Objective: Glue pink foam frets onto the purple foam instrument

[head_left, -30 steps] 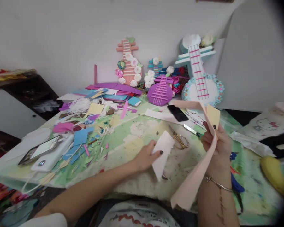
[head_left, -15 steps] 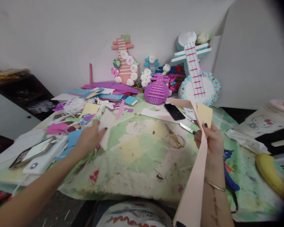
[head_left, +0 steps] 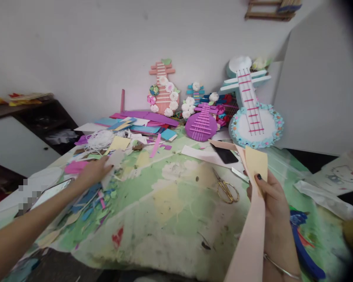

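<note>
My left hand [head_left: 92, 172] reaches over the scraps on the left of the table. It pinches a pale whitish sheet [head_left: 114, 166], which is blurred. At the right, my right hand [head_left: 272, 196] is closed round a long pale pink strip [head_left: 248, 235], bent near its top, with a cream-yellow piece [head_left: 257, 166] under the thumb. A craft knife blade [head_left: 239, 174] sticks out beside those fingers; its handle is mostly hidden. Gold-handled scissors [head_left: 228, 190] lie on the table just left of this hand, blades partly apart.
A black phone [head_left: 225, 153] and a white strip [head_left: 201, 155] lie behind the scissors. Lute-shaped craft pieces, one purple [head_left: 200, 126] and one white-and-blue [head_left: 254, 121], lean at the back. White string [head_left: 104, 141] and coloured scraps cover the left. Blue-handled pliers [head_left: 304, 246] lie at right.
My left hand has moved left with the pale sheet, uncovering small scraps beneath. My right hand keeps its hold on the strip and yellow piece. The view has shifted slightly.
</note>
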{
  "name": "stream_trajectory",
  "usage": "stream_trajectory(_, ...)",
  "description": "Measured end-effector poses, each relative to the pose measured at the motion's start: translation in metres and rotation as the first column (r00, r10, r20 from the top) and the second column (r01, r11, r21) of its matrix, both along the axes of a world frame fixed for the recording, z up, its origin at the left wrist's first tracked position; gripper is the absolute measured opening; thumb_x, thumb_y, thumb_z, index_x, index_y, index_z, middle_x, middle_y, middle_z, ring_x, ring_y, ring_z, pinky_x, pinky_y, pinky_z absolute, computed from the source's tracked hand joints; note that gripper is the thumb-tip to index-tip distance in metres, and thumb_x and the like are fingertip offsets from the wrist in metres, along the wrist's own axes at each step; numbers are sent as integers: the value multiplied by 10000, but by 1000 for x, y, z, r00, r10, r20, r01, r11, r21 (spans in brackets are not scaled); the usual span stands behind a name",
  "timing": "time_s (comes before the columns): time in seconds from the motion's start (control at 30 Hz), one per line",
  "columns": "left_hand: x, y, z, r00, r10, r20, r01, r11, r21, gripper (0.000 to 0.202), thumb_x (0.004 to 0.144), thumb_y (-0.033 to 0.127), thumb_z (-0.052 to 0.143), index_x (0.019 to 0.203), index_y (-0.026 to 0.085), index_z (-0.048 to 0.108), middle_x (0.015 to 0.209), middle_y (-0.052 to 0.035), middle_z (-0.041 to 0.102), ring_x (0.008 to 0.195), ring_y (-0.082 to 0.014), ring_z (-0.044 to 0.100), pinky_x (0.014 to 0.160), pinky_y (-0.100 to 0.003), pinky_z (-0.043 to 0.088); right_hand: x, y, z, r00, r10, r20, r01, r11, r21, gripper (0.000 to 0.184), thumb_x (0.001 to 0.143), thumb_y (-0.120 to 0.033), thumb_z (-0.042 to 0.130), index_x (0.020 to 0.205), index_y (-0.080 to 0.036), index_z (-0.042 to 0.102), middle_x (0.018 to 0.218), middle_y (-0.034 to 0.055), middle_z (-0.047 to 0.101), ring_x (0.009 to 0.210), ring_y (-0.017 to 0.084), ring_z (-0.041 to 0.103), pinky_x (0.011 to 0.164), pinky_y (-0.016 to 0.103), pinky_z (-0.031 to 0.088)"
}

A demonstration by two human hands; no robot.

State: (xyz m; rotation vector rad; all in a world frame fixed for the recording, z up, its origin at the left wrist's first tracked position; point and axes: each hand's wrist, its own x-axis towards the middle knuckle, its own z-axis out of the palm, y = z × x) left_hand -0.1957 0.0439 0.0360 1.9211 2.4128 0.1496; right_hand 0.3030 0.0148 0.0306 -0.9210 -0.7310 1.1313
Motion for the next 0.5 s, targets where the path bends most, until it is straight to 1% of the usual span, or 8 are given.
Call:
stream_trajectory(0.03,-13,8,8,1000,18,-15,-18,1000,14,369,825,354,416,1105,122,481,918,-129,661,906,-326,617,775,-386,449,0,0,0,1000,4,-2,-4,1000,-2,552,617,-242,758,1155,-240,630,923,37,720,322,31,402,289,170,281)
stream_trajectory(0.07,-18,16,14,1000,21,-18,-20,999,29,368,827,361,417,1104,127,479,897,-113,660,884,-314,615,762,-374,450,-1,-1,0,1000,6,1,-6,1000,-5,561,619,-244,760,1164,-244,627,933,39,722,315,33,404,282,173,283)
stream_trajectory(0.13,0,34,20,999,-33,18,32,998,52,368,840,391,415,1113,150,474,873,-73,660,851,-273,613,742,-336,455,-3,-1,2,1000,4,21,-4,1000,-17,589,624,-248,759,1194,-251,614,951,44,725,307,40,420,273,178,299)
stream_trajectory(0.2,44,56,15,985,-139,98,130,987,94,398,863,417,409,1153,150,461,936,-77,660,879,-256,611,750,-326,458,-8,-2,4,999,-11,39,12,999,-37,606,626,-249,757,1212,-253,605,956,48,728,335,59,484,295,176,361)
stream_trajectory(0.3,119,95,-6,954,-261,149,249,964,93,371,887,420,433,1181,198,483,1050,-57,655,929,-208,614,776,-290,466,-14,-1,5,999,-32,27,34,996,-81,609,611,-240,770,1199,-247,613,951,43,733,507,125,638,435,190,508)
stream_trajectory(0.37,150,119,-21,945,-283,162,274,959,79,368,878,401,500,1180,192,512,1058,-72,656,960,-208,612,817,-306,469,-16,0,4,1000,-17,15,19,993,-117,652,599,-246,781,1224,-248,595,963,48,734,607,173,687,514,225,554)
stream_trajectory(0.43,151,134,-29,959,-235,159,229,972,59,363,887,382,521,1171,156,533,1087,-94,631,972,-213,605,846,-374,481,-16,2,3,1000,7,15,-5,989,-151,709,598,-267,787,1269,-254,560,996,64,730,643,205,702,538,260,566)
stream_trajectory(0.5,124,140,-28,977,-154,150,150,988,39,358,893,380,531,1166,149,543,1138,-92,593,980,-209,595,849,-428,496,-15,2,2,1000,9,19,-6,986,-168,731,602,-284,788,1291,-254,543,1030,77,723,691,229,709,575,284,572)
